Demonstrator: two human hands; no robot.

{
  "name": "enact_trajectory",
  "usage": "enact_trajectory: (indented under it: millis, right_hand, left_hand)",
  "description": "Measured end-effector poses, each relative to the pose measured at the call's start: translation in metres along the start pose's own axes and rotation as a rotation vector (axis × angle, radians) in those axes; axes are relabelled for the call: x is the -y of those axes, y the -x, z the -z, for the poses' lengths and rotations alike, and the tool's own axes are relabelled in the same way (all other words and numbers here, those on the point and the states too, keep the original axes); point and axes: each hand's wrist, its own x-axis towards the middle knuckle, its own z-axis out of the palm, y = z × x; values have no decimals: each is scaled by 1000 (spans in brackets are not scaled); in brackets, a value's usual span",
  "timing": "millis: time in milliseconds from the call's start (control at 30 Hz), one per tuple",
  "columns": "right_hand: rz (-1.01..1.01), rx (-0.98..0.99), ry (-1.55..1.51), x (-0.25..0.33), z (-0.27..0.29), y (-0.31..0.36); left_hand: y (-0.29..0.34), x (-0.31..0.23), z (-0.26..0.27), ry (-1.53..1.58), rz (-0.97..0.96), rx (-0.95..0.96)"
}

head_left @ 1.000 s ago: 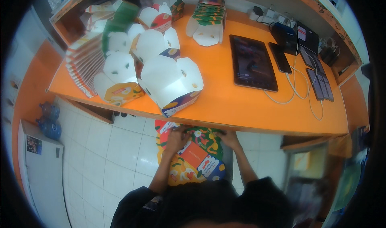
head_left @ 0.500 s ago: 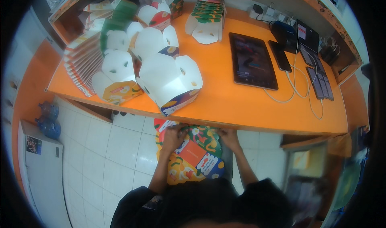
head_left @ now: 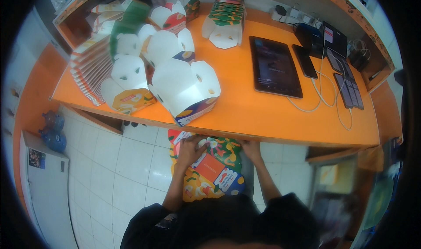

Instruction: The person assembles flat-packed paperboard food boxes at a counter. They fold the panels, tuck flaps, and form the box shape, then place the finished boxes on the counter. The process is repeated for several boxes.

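A flat, unfolded takeaway food box (head_left: pixel 210 168), printed in green, red, yellow and blue with an orange panel in the middle, lies across my lap below the table's front edge. My left hand (head_left: pixel 191 149) is bent over its upper left part, thumb on the printed face and fingers curled at the far edge. Along the upper right edge, my right hand (head_left: pixel 251 150) grips the cardboard with closed fingers; some fingertips are hidden under the table edge. Folded open boxes stand above on the table, the nearest a white one with blue printed sides (head_left: pixel 186 86).
The orange table (head_left: pixel 245 117) holds a yellow printed box (head_left: pixel 127 84), a fanned stack of flat boxes (head_left: pixel 92 69) and nested boxes (head_left: pixel 226 21). To the right lie a tablet (head_left: pixel 275 67), phones (head_left: pixel 305 60) and white cables. A white cabinet (head_left: pixel 46 187) stands at left.
My left thumb has shifted slightly on the printed cardboard, and my right fingers have moved a little outward and up along the edge. The tablet's picture has changed.
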Motion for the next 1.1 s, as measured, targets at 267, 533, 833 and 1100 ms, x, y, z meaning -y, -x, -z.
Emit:
enact_trajectory:
  millis: [267, 533, 833, 1100]
  right_hand:
    - [-30, 81, -97, 15, 13, 0]
    - [-345, 259, -546, 42, 29, 9]
    - [-415, 133, -830, 37, 24, 17]
    - [-298, -56, -713, 47, 21, 19]
  left_hand:
    - [0, -1, -3, 36, 0, 40]
    - [-5, -18, 3, 222, 33, -6]
    - [-6, -41, 57, 20, 166, 232]
    - [-2, -33, 90, 223, 321, 170]
